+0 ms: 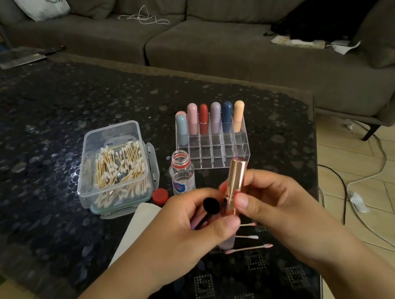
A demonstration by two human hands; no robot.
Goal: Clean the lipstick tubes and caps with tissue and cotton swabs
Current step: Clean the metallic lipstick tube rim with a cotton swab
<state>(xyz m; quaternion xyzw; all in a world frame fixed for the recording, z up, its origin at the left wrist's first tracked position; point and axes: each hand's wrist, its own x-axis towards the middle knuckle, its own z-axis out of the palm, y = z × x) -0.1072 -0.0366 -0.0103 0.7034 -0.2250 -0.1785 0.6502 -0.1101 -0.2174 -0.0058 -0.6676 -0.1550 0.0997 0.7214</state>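
Item 1. Rose-gold lipstick tube [236, 182]: held upright, tilted slightly toward 1 o'clock, above the bench [40, 145]. It is pinched near its base between thumb and fingers of the right hand [271, 202]; the lower end is also touched by the thumb of the left hand [189, 228]. The tube's top is closed in metal; whether any colour stick is exposed cannot be told.

Item 2. Black round object [211, 205]: gripped in the curled fingers of the left hand; mostly hidden, identity uncertain. A pale lilac piece [226, 243] protrudes below the left palm; its upper part is concealed.

Item 3. Used cotton swabs [248, 248]: three laid at 6 o'clock of the tube, pink-stained at the tips, partly covered by the hands.

Item 4. White tissue [136, 227]: at 9 o'clock of the left hand, its lower edge hidden by the forearm.

Item 5. Small clear bottle [182, 174]: uncapped, label unreadable; red cap [160, 196] set just beside it at 8 o'clock.

Item 6. Clear box of cotton swabs [116, 170]: lidless, at 10 o'clock of the hands.

Item 7. Clear acrylic organiser [212, 145]: at 12 o'clock; seven pastel lipsticks [203, 118] stood in the back rows, one half hidden behind another.

Item 8. Grey sofa [229, 52]: beyond the bench, cut off at the frame edges.
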